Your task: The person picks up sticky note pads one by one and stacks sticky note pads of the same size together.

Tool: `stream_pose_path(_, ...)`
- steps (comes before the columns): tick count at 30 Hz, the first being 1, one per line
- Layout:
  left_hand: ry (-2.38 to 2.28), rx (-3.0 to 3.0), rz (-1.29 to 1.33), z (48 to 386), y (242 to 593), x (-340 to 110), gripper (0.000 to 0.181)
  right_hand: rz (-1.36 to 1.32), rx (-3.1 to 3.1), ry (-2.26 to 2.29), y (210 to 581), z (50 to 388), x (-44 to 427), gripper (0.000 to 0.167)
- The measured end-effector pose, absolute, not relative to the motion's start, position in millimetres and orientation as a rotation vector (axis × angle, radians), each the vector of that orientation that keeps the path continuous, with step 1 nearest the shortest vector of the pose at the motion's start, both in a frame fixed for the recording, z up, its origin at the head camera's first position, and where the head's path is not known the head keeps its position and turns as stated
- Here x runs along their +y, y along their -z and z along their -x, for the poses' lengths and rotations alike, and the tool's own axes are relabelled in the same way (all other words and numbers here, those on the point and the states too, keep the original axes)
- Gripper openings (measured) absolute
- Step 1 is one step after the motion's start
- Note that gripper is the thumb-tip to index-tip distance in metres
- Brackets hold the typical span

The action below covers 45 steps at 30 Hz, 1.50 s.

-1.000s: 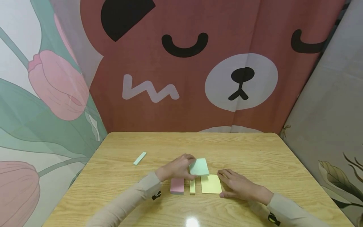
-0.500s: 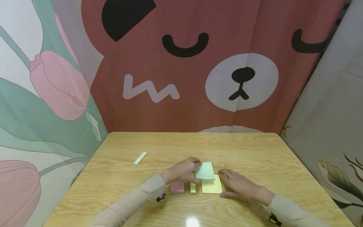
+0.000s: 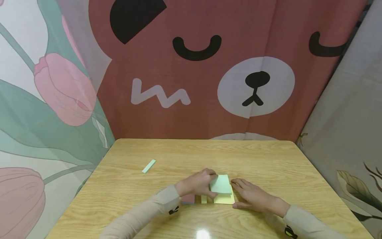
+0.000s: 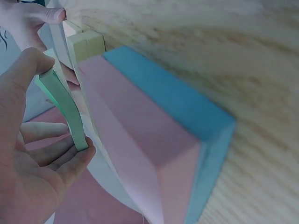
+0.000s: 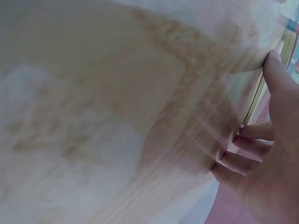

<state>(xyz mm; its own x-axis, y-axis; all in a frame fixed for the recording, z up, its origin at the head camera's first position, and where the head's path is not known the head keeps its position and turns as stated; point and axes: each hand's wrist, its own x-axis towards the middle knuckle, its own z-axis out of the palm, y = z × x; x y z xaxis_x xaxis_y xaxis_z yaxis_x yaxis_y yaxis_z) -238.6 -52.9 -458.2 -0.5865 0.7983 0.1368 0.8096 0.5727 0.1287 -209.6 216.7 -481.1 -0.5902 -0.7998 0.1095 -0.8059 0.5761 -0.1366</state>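
Note:
My left hand (image 3: 198, 182) pinches a light green square sticky-note pad (image 3: 221, 183) between thumb and fingers. In the left wrist view that pad (image 4: 65, 100) bends slightly in the grip. It hides the far part of a yellow square sticky-note pad (image 3: 223, 200) on the table; contact between the two is hard to tell. Against the yellow pad's right side rests my right hand (image 3: 253, 196), fingertips and thumb touching down. Left of the yellow pad lie a narrow yellow pad (image 3: 204, 200) and a pink sticky-note pad (image 3: 188, 199) with a blue layer (image 4: 173, 88), both partly behind the left hand.
A narrow pale green strip pad (image 3: 149, 166) lies apart at the back left of the wooden table (image 3: 253, 156). Behind the table hangs a curtain (image 3: 167, 122) with a bear print.
My left hand has carried the green pad right and toward me, from above the narrow yellow pad to over the yellow square pad. The right hand has stayed in place.

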Motion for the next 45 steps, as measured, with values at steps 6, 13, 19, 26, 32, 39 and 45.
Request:
stream_pose_path(6, 0.295, -2.715, 1.433, 238, 461, -48, 0.055, -1.416, -2.768, -0.311, 479, 209, 217, 0.08)
stream_pose_path(13, 0.304, -2.766, 1.43, 236, 464, -45, 0.057, -1.414, -2.782, -0.295, 478, 210, 218, 0.084)
stream_pose_path(19, 0.244, -2.76, 1.442, 234, 467, -43, 0.058, -1.409, -2.8, -0.297, 480, 211, 218, 0.085)
stream_pose_path(26, 0.194, -2.757, 1.453, 231, 468, -42, 0.059, -1.407, -2.811, -0.311, 481, 211, 219, 0.085)
stream_pose_path(32, 0.197, -2.752, 1.456, 230, 469, -42, 0.059, -1.407, -2.795, -0.307, 482, 211, 219, 0.084)
stream_pose_path(39, 0.262, -2.727, 1.497, 229, 473, -44, 0.058, -1.419, -2.77, -0.29, 484, 211, 219, 0.082)
stream_pose_path(45, 0.254, -2.733, 1.513, 229, 473, -45, 0.061, -1.43, -2.769, -0.291, 483, 210, 219, 0.081)
